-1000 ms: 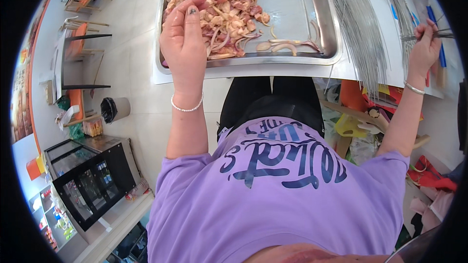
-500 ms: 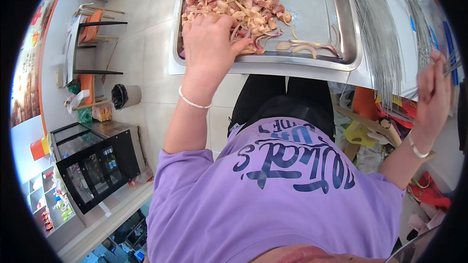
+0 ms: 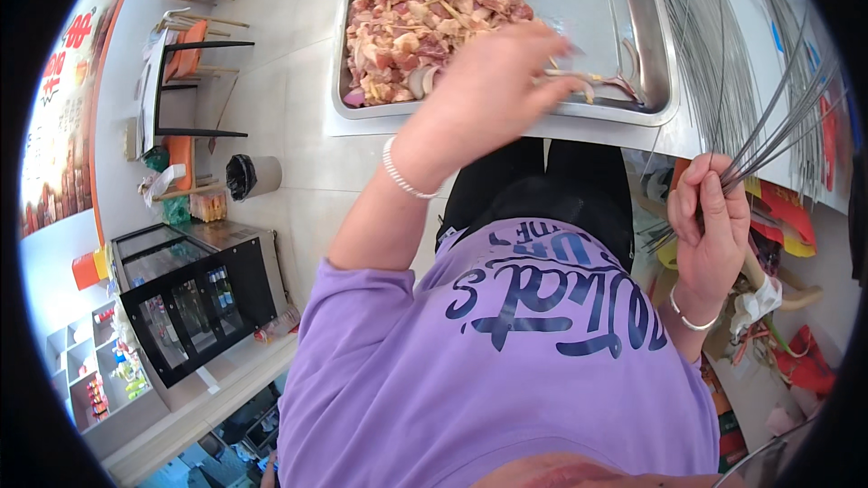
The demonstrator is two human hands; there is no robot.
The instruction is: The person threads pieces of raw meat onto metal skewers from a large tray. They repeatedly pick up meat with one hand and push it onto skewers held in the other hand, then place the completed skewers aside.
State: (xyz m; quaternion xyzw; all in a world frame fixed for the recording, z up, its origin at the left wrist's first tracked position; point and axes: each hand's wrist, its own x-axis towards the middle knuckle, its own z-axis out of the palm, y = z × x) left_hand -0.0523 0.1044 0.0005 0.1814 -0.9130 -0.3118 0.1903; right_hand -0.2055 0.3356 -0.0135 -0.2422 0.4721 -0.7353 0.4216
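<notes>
Clutching skewers right of the tray, the right hand curls; the left hand blurs over its near edge, grasp unclear. Meat lies loose inside, none visible on those skewers.

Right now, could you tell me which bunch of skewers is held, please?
The fanned bunch in the right hand; the others lie on the table.
</notes>
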